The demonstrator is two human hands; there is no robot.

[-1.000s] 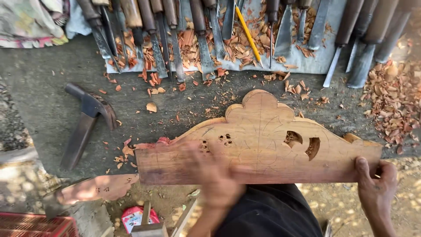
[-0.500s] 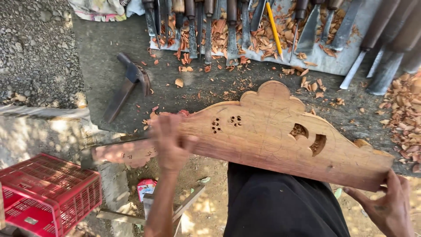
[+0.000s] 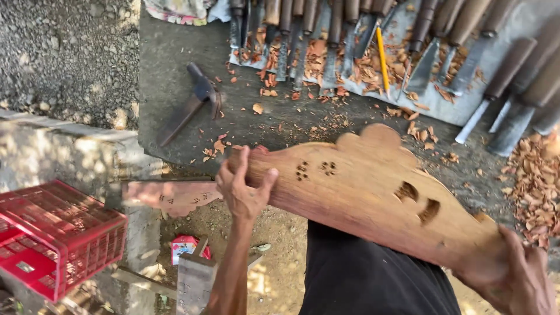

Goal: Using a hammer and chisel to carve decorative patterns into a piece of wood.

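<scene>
Left hand (image 3: 244, 188) gripping carved wooden panel (image 3: 373, 186) (tilted), right hand (image 3: 519, 280) likewise

I see bright daylight, with dappled sun patches on the pale concrete ledge (image 3: 76, 151). Motion blur smears the carved wooden panel (image 3: 373, 192) and my right hand (image 3: 519, 280); the top edge softens.

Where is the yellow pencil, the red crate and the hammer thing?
yellow pencil (image 3: 382, 58), head view, middle of its shaft.
red crate (image 3: 55, 230), head view, its slatted top.
hammer-like tool (image 3: 205, 90), head view, its dark metal head.
</scene>
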